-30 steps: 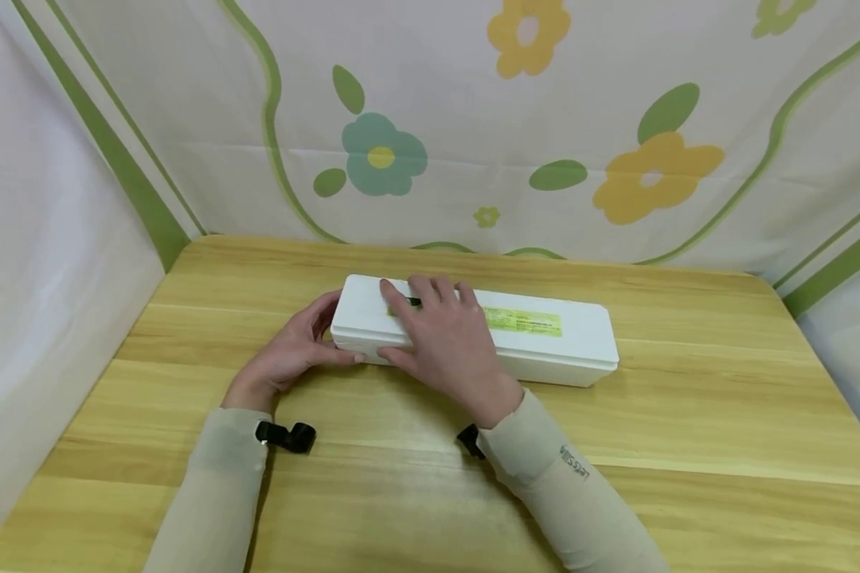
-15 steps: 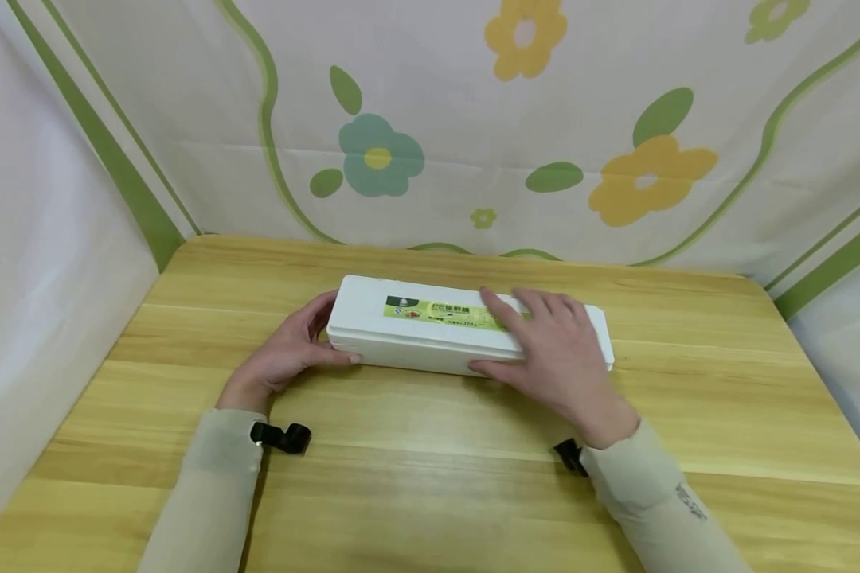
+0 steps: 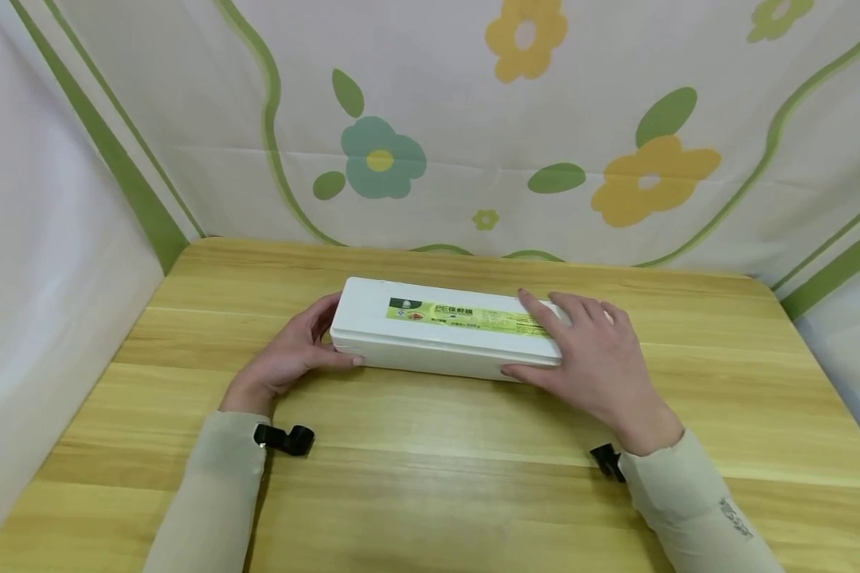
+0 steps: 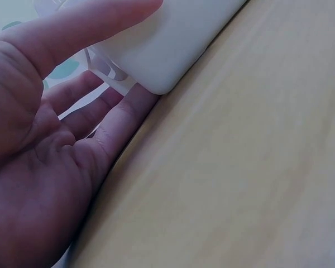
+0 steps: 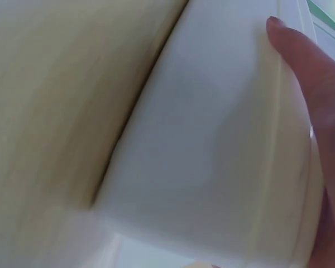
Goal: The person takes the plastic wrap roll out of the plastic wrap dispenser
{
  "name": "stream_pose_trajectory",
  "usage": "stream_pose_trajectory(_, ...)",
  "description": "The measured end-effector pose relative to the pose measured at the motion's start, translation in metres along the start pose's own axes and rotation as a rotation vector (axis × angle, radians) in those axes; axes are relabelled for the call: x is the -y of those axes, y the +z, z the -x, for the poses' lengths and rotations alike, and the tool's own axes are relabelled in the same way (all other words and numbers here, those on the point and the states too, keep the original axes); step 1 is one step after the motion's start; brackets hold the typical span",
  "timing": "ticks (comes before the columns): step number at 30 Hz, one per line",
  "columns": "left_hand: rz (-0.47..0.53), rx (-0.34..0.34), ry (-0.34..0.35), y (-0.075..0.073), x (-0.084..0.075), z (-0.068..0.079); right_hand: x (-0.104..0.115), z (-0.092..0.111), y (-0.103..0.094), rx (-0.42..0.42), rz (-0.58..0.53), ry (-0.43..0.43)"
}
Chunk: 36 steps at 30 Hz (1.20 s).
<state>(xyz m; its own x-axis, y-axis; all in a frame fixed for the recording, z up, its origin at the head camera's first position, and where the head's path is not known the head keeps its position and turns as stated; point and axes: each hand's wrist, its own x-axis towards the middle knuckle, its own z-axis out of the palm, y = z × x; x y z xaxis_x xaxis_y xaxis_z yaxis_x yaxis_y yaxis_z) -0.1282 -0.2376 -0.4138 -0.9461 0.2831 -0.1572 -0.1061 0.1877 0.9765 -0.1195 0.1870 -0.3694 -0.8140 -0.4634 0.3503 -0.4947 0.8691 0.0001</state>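
Surface: wooden surface [image 3: 416, 446] is carrying my white box [image 3: 430, 338]
Room: flowered cloth [image 3: 473, 135] is hanging behind
Fingers: my left hand [image 3: 287, 358] is gripping the box's end; my right hand [image 3: 595, 362] is clasping it, fingers lying on top, thumb in front

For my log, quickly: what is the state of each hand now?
Left hand: grips the left end of the white box.
Right hand: grips the box's right end.

A small staged recording corner, homely rather than industrial. A light wooden table [image 3: 430, 477] with plank grain fills the view from 3 to 9 o'clock. Behind it, from 10 to 2 o'clock, hangs a cloth [image 3: 473, 119] printed with yellow and teal flowers, green leaves and green stripes; its creases show it is draped fabric, not a wall. At 9 o'clock a plain white sheet [image 3: 36, 278] closes the side.
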Motion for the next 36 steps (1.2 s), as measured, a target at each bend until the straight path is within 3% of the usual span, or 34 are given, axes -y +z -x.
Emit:
stream_pose_trajectory(10, 0.002, -0.001, 0.001, 0.002, 0.001, 0.0, -0.003, 0.004, 0.004, 0.002, -0.043, -0.031)
stream_pose_trajectory(24, 0.013, 0.018, 0.044, 0.002, 0.001, -0.001, -0.009, 0.002, 0.008, -0.121, 0.044, -0.168)
stream_pose_trajectory(36, -0.016, 0.016, 0.039, 0.003, 0.002, 0.0, -0.015, 0.001, 0.007, -0.151, 0.053, -0.234)
